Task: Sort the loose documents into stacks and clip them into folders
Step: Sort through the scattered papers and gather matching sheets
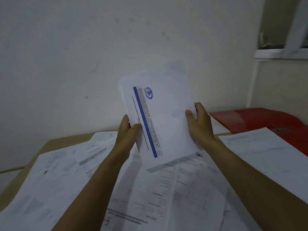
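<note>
The left hand (128, 129) and right hand (198, 120) both grip a bunch of papers (160, 114) by its side edges, long way up above the tabletop (55, 142), with the red folder (260, 120) far right, nearer the right hand.

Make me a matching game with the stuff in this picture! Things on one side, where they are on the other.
Things:
1. paper with the blue stripe
2. red folder
3. loose papers
4. window frame

Places:
A. top right, on the wall
B. spread over the table
C. held up in both hands
D. far right end of the table

Pairs: 1-C, 2-D, 3-B, 4-A
</note>
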